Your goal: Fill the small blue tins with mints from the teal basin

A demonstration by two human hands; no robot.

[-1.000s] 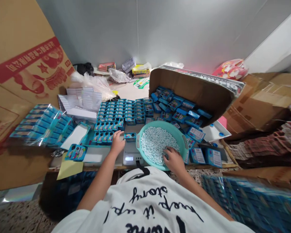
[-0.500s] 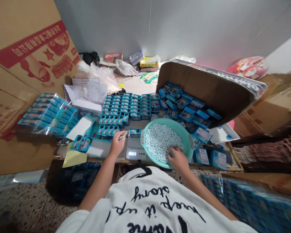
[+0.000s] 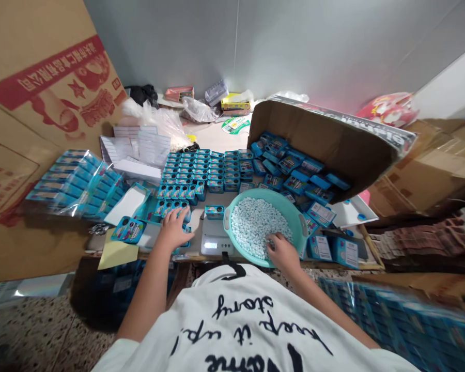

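My left hand (image 3: 173, 230) is over the front row of small blue boxes (image 3: 174, 206), its fingers spread and the fingertips at the box tops; whether it touches them I cannot tell. My right hand (image 3: 283, 252) is inside a turquoise basin (image 3: 303, 242) of small pale-blue mints (image 3: 258, 222). Its fingers are curled with the tips among the mints, so what they hold is hidden. Between the hands sits a white digital scale (image 3: 213, 243) with a lit display. A single blue box (image 3: 214, 212) stands on the scale's far part.
Rows of blue boxes (image 3: 194, 165) fill the table's middle. A tilted carton (image 3: 318, 124) spills more boxes on the right. Plastic-wrapped box stacks (image 3: 77, 181) and a large cardboard box (image 3: 42, 103) stand at left. A yellow paper (image 3: 117, 253) lies at the front edge.
My left hand has moved left from beside the scale to the front row of boxes, and its fingers have spread. The right hand stays in the basin.
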